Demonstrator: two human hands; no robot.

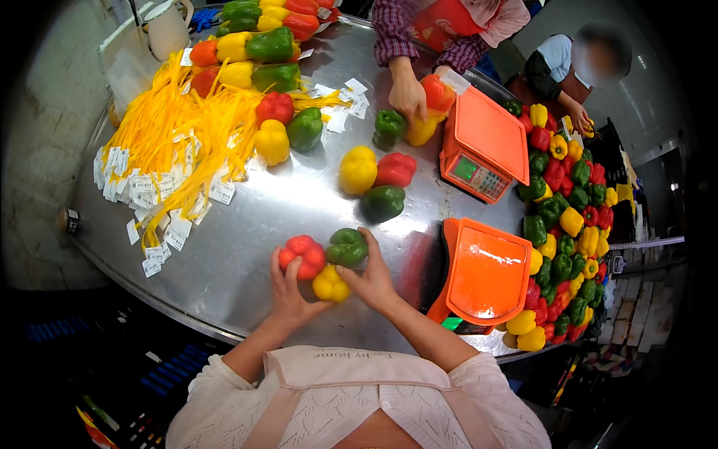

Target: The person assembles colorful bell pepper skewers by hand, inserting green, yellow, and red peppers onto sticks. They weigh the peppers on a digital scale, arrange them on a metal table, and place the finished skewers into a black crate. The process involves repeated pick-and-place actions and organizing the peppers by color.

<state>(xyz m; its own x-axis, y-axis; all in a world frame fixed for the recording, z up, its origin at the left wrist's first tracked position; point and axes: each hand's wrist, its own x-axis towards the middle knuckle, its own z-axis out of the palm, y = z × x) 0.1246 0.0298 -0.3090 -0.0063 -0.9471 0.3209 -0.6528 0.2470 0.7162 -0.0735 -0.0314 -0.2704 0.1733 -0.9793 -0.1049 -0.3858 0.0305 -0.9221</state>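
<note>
In front of me three bell peppers sit pressed together on the metal table: a red bell pepper [305,254], a green bell pepper [348,248] and a yellow bell pepper [330,284]. My left hand [290,290] curls around the red one from the left, its thumb by the yellow one. From the right, my right hand [376,280] grips the green one with its fingers, and its thumb lies against the yellow one. Beyond them is another trio, a yellow pepper [358,170], a red pepper [395,170] and a green pepper [382,203].
Two orange scales [485,273] stand to the right, beside a large pile of mixed peppers [568,217]. Yellow straps with white tags [187,123] heap at the left. Across the table, a co-worker's hand [407,96] holds peppers; another person [568,75] stands farther right.
</note>
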